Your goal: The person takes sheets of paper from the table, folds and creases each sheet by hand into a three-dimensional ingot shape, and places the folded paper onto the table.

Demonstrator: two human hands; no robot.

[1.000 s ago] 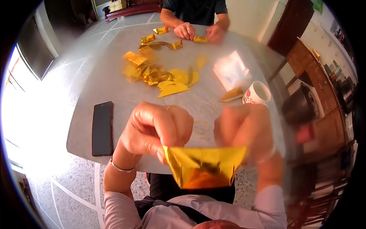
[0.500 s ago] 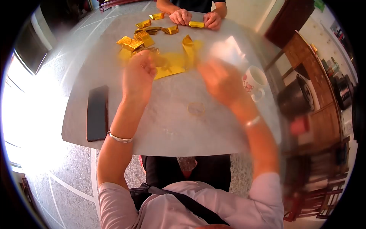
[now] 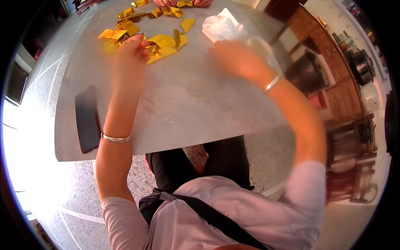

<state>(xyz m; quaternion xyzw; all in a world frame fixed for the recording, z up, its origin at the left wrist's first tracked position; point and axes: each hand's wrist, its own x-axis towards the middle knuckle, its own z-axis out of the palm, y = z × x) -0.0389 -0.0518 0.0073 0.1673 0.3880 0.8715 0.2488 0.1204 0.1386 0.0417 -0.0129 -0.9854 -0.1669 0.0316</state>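
Observation:
My left hand [image 3: 134, 52] is at the near edge of a pile of gold foil pieces [image 3: 160, 43], its fingers bent together; whether they pinch a piece is hidden. To the right, my right hand [image 3: 233, 58] is smeared by motion, just below a white crumpled packet [image 3: 221, 26] and beside a pale cup [image 3: 259, 45] that it partly covers. Folded gold shapes [image 3: 127, 27] lie beyond my left hand. A thin rubber band [image 3: 194, 89] rests on the grey table between my forearms.
A dark phone [image 3: 86, 121] lies near the left edge of the table [image 3: 175, 125]. Across it, another person's hands [image 3: 166, 2] hold a gold piece [image 3: 184, 3]. A dark bin [image 3: 307, 73] and wooden cabinet [image 3: 343, 100] stand at the right.
The folded gold piece that was between my hands is no longer there. Both hands have moved forward over the table, the left to the foil pile. The view has shifted.

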